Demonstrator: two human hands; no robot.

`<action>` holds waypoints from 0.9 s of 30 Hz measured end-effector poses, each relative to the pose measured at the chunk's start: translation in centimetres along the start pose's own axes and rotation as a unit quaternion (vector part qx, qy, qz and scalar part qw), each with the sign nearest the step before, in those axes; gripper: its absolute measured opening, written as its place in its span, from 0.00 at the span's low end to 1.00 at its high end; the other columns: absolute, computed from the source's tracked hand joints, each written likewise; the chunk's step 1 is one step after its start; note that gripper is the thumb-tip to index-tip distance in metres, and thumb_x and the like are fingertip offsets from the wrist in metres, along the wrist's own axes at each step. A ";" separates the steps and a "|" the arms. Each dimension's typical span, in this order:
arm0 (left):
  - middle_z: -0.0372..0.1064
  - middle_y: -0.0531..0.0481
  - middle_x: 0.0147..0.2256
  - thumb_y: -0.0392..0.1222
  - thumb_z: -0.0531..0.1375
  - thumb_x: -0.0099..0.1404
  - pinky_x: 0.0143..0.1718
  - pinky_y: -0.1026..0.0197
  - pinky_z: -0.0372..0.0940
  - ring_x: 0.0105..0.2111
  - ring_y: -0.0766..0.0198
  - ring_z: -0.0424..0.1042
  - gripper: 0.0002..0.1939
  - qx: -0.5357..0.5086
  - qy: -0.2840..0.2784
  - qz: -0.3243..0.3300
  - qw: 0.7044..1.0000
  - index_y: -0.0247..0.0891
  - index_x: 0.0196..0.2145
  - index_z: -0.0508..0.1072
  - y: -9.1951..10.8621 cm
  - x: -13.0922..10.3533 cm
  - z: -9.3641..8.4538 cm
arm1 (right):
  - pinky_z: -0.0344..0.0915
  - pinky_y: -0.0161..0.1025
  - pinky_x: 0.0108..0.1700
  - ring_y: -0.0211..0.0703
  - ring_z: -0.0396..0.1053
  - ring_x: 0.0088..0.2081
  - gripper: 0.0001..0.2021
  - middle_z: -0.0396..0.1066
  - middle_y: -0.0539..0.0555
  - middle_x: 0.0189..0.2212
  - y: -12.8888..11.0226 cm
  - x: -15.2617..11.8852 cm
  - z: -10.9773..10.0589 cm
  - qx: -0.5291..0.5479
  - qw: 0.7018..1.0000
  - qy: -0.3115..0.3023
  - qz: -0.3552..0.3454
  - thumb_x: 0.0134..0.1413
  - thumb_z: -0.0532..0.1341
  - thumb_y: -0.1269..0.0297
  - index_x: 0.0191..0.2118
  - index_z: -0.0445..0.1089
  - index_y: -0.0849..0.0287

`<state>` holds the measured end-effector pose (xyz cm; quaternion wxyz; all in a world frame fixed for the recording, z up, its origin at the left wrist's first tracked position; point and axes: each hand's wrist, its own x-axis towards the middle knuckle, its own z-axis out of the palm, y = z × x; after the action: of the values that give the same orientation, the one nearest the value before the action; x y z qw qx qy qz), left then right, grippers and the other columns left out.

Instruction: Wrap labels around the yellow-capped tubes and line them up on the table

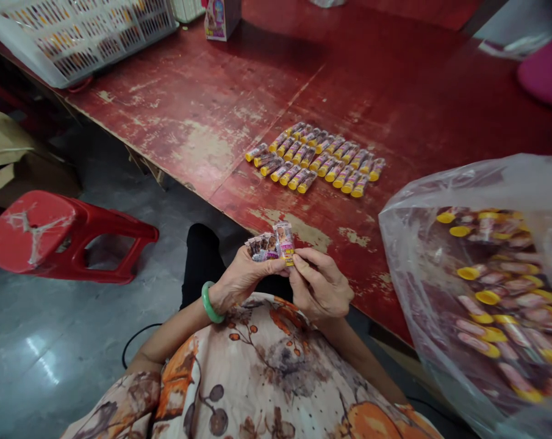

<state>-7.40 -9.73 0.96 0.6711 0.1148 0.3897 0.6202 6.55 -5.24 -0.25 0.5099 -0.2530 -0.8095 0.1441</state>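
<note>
Red table (417, 116): we see its scuffed top, but its far and right sides run out of our view.
Clear bag (463, 189): over the table's right part, cut off at our right; through cloudy plastic we make out yellow-ended tubes, too jumbled to count.
White basket (58, 70): at the table's far left, cropped above; its slatted wall half hides orange and dark contents we cannot name.
Red stool (33, 228): on the floor left of the table, clipped at our left.
Printed box (217, 21): on the table near the basket, its top cut off.
Tube rows (321, 163): on the table, toward its near edge, yellow ends facing us; we cannot read their print.
Left hand (239, 274): just off the table's near edge, thumb pressed over a fan of printed pieces (261, 247); its other fingers are mostly hidden.
Right hand (321, 286): beside it, thumb and forefinger pinching the front piece (283, 241) low at its edge.
Printed pieces: held just off the table's near edge, overlapping; we cannot tell how many.
</note>
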 end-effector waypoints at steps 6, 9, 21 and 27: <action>0.71 0.52 0.26 0.40 0.72 0.47 0.28 0.67 0.65 0.24 0.70 0.67 0.15 0.130 0.004 0.056 0.990 0.33 0.32 0.76 0.4 0.7 -0.5 | 0.72 0.38 0.32 0.41 0.73 0.30 0.12 0.75 0.56 0.36 1.0 1.1 -0.2 0.159 0.939 -0.073 0.296 0.52 0.64 0.65 0.43 0.71 0.59; 0.72 0.52 0.25 0.40 0.73 0.46 0.28 0.66 0.64 0.24 0.69 0.67 0.15 0.175 -0.012 0.082 0.981 0.32 0.31 0.77 0.0 1.5 -0.5 | 0.71 0.38 0.31 0.43 0.74 0.31 0.18 0.76 0.56 0.34 1.3 1.6 0.5 0.233 0.880 -0.062 0.409 0.45 0.68 0.60 0.42 0.71 0.61; 0.77 0.40 0.35 0.45 0.67 0.55 0.30 0.62 0.72 0.28 0.60 0.76 0.17 0.051 0.008 0.000 0.999 0.29 0.38 0.75 1.3 3.2 0.0 | 0.54 0.27 0.13 0.29 0.57 0.13 0.12 0.63 0.43 0.14 13.4 8.6 3.3 0.110 0.867 0.063 0.481 0.44 0.65 0.61 0.29 0.67 0.65; 0.77 0.40 0.36 0.42 0.65 0.58 0.23 0.68 0.69 0.27 0.64 0.75 0.11 0.101 0.014 -0.008 0.995 0.30 0.35 0.76 1.2 3.3 -0.1 | 0.64 0.27 0.22 0.29 0.65 0.20 0.13 0.67 0.44 0.22 16.1 8.8 4.6 0.015 0.911 -0.011 0.413 0.61 0.60 0.59 0.34 0.69 0.66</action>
<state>-8.64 -6.43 0.39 0.6555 0.1698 0.4609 0.5736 3.57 13.16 -3.55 0.3992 -0.5557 -0.6362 0.3564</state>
